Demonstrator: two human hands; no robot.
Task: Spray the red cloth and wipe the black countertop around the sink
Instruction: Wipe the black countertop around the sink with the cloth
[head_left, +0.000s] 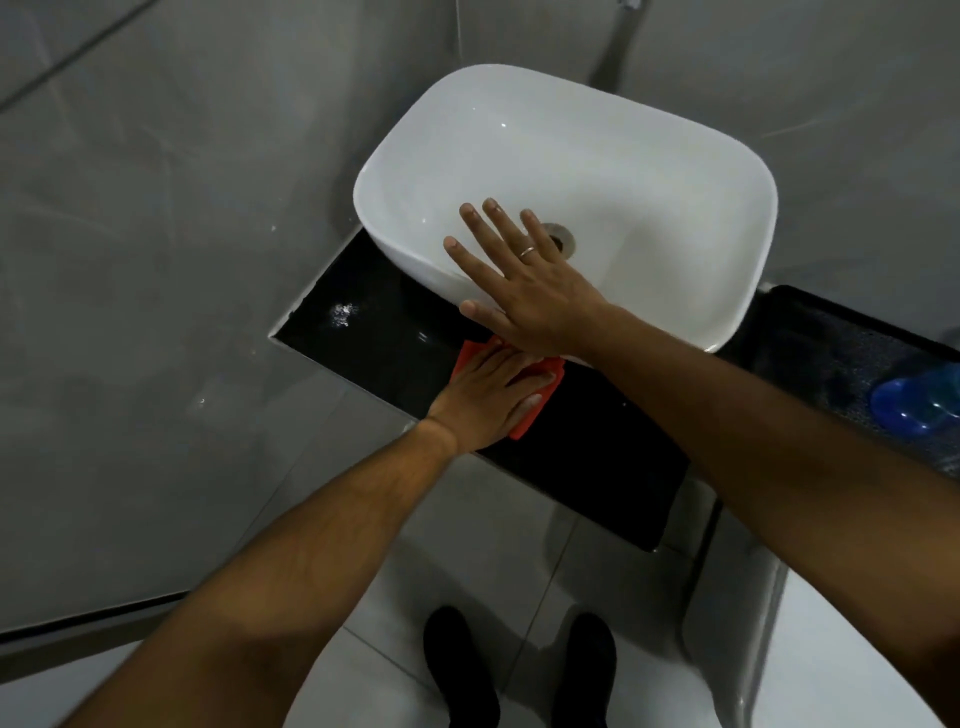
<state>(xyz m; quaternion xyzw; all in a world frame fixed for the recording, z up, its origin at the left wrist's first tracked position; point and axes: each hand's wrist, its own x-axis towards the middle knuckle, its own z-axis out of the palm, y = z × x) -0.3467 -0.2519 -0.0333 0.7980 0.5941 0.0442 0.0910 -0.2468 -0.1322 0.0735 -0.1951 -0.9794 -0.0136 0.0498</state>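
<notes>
The red cloth (527, 423) lies flat on the black countertop (379, 332), just in front of the white basin (649, 171). My left hand (488, 397) presses palm-down on the cloth, covering most of it. My right hand (524, 280) hovers above, fingers spread, over the basin's front rim and crossing above my left fingers. It holds nothing. A blue spray bottle (914, 402) stands on the countertop at the far right, blurred.
Grey tiled walls enclose the counter on the left and behind. A wet shiny patch (343, 313) shows on the counter's left corner. The basin's drain (561, 241) lies partly behind my right fingers. Below is a light tiled floor with my two dark shoes (460, 670).
</notes>
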